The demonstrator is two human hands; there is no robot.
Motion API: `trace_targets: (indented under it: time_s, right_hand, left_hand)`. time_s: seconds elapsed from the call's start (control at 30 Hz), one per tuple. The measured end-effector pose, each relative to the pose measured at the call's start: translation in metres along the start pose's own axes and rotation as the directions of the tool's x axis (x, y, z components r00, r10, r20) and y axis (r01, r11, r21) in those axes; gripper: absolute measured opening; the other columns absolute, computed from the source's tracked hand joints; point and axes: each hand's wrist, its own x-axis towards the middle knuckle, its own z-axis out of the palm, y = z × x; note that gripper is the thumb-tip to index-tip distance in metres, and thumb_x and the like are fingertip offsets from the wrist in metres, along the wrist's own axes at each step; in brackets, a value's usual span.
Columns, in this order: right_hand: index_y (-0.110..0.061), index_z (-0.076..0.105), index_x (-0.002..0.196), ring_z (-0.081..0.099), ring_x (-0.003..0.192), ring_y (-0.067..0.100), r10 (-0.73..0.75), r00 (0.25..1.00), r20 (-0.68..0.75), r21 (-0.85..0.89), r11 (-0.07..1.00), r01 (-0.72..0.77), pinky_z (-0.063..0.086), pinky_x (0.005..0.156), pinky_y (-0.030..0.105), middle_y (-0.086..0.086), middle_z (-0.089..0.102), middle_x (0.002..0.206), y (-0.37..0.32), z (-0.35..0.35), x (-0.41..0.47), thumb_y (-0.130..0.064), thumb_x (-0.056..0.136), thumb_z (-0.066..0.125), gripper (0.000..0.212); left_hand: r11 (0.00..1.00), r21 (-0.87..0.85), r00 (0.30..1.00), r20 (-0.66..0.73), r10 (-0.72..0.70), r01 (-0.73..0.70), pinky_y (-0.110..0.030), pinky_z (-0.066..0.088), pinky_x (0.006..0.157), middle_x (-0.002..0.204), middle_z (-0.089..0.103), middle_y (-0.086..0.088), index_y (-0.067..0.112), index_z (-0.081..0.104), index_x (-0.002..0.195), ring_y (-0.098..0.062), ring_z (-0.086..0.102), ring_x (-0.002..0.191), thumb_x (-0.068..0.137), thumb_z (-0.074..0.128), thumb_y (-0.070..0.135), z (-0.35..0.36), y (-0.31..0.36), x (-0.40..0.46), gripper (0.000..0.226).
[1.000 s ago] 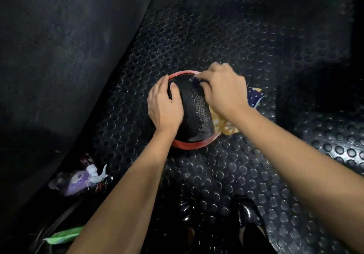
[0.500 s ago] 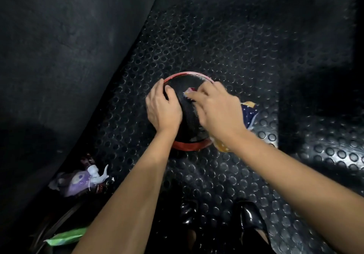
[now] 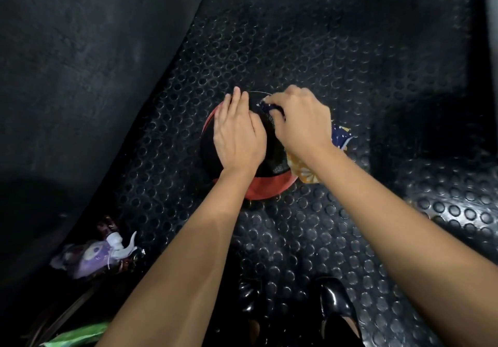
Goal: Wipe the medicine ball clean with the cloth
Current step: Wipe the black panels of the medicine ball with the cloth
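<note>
— Any containers down there, anything with something in it?

— Only one that I can make out: a purple-and-white plastic spray bottle lying on its side at about eight o'clock from the ball, well apart from it. What is in it I cannot tell. A green plastic wrapper lies near it, at the bottom edge.

— And the ball itself?

— The round black-and-red textured medicine ball sits on the black studded rubber floor mat, roughly in the middle of things, with the red band showing at its six o'clock side and along its nine o'clock rim.

— What are the hands doing?

— The left hand lies flat over the top of the ball, fingers straight and close together, pointing towards twelve o'clock, palm pressing down. The right hand is at the ball's two o'clock side, fingers curled tight, gripping the blue-and-orange patterned cloth. A bunched corner pokes out at its fingertips against the ball's top; the rest trails out under the wrist towards four o'clock.

— Anything else?

— Two shiny black shoes at six o'clock, near the forearms.
</note>
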Motion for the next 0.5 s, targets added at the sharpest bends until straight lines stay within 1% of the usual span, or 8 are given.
trace_targets:
  time_s: [0.07, 0.13, 0.27, 0.3, 0.4, 0.43, 0.47, 0.5]
  right_hand:
    - [-0.026, 0.062, 0.12, 0.052, 0.108, 0.022, -0.092, 0.994, -0.053, 0.033, 0.995, 0.093, 0.039, 0.064, 0.032, 0.003, 0.058, 0.11, -0.003, 0.003, -0.021, -0.022, 0.094, 0.051, 0.028]
    - [-0.025, 0.065, 0.116, 0.054, 0.104, 0.025, -0.104, 0.992, -0.075, 0.061, 0.992, 0.108, 0.041, 0.062, 0.033, 0.004, 0.06, 0.105, -0.001, 0.004, -0.025, -0.021, 0.092, 0.054, 0.026]
    - [-0.028, 0.061, 0.12, 0.051, 0.11, 0.024, 0.112, 0.993, -0.036, 0.063, 0.992, -0.109, 0.043, 0.075, 0.036, 0.002, 0.058, 0.115, 0.003, 0.001, 0.006, -0.025, 0.095, 0.047, 0.028]
    - [-0.028, 0.061, 0.12, 0.051, 0.111, 0.023, 0.106, 0.994, -0.026, 0.058, 0.993, -0.104, 0.043, 0.076, 0.036, 0.002, 0.058, 0.116, 0.0, 0.0, 0.004, -0.024, 0.095, 0.047, 0.029]
    - [-0.027, 0.061, 0.119, 0.05, 0.109, 0.02, -0.104, 0.994, -0.016, 0.025, 0.994, 0.104, 0.037, 0.067, 0.031, 0.001, 0.057, 0.113, -0.012, 0.002, -0.024, -0.023, 0.096, 0.045, 0.028]
    - [-0.027, 0.061, 0.12, 0.049, 0.11, 0.02, -0.135, 0.991, -0.003, 0.019, 0.991, 0.135, 0.036, 0.066, 0.031, 0.0, 0.057, 0.114, -0.01, 0.001, -0.025, -0.024, 0.097, 0.045, 0.028]
    - [-0.028, 0.06, 0.121, 0.049, 0.111, 0.02, -0.109, 0.994, 0.004, 0.016, 0.994, 0.109, 0.038, 0.068, 0.032, 0.001, 0.056, 0.116, -0.006, -0.001, -0.016, -0.026, 0.097, 0.045, 0.029]
    - [-0.028, 0.059, 0.122, 0.049, 0.112, 0.022, -0.043, 0.999, 0.009, 0.007, 0.999, 0.043, 0.041, 0.071, 0.034, 0.002, 0.056, 0.117, -0.001, -0.002, -0.001, -0.026, 0.097, 0.045, 0.029]
  left_hand:
    - [1.0, 0.005, 1.0, -0.005, -0.017, 0.017, -0.029, 0.015, 0.116, 0.146, 0.044, -0.005, 0.007, 0.049, 0.137, -0.019, 0.034, 0.139, 0.091, 0.022, 0.021, -0.002, -0.002, 0.002, 0.055]
    - [1.0, -0.027, 1.0, -0.01, -0.011, 0.01, -0.028, 0.015, 0.115, 0.144, 0.047, -0.004, 0.008, 0.051, 0.136, -0.018, 0.036, 0.138, 0.091, 0.024, 0.019, -0.005, -0.005, 0.001, 0.053]
    - [1.0, -0.024, 1.0, -0.028, -0.005, 0.004, -0.028, 0.016, 0.115, 0.143, 0.048, -0.002, 0.009, 0.051, 0.136, -0.017, 0.036, 0.138, 0.092, 0.025, 0.019, -0.002, -0.005, -0.003, 0.052]
    - [1.0, -0.011, 1.0, -0.029, -0.012, 0.012, -0.029, 0.016, 0.115, 0.143, 0.048, -0.003, 0.009, 0.051, 0.137, -0.017, 0.036, 0.138, 0.092, 0.025, 0.02, -0.002, -0.004, -0.003, 0.053]
    - [1.0, 0.002, 1.0, -0.008, -0.018, 0.018, -0.029, 0.016, 0.116, 0.145, 0.047, -0.002, 0.009, 0.049, 0.138, -0.016, 0.035, 0.139, 0.091, 0.022, 0.021, -0.003, -0.005, 0.0, 0.056]
    - [1.0, -0.009, 1.0, -0.004, -0.008, 0.008, -0.029, 0.016, 0.116, 0.144, 0.047, -0.002, 0.009, 0.05, 0.137, -0.016, 0.035, 0.138, 0.091, 0.023, 0.021, -0.004, -0.006, 0.0, 0.055]
    - [1.0, -0.023, 1.0, -0.006, 0.002, -0.002, -0.029, 0.016, 0.116, 0.144, 0.047, -0.002, 0.008, 0.05, 0.137, -0.017, 0.035, 0.138, 0.091, 0.024, 0.02, -0.004, -0.006, -0.001, 0.054]
    - [0.999, -0.031, 1.0, -0.011, 0.012, -0.012, -0.029, 0.017, 0.116, 0.144, 0.048, -0.003, 0.008, 0.051, 0.136, -0.017, 0.036, 0.138, 0.091, 0.026, 0.02, -0.004, -0.005, -0.002, 0.053]
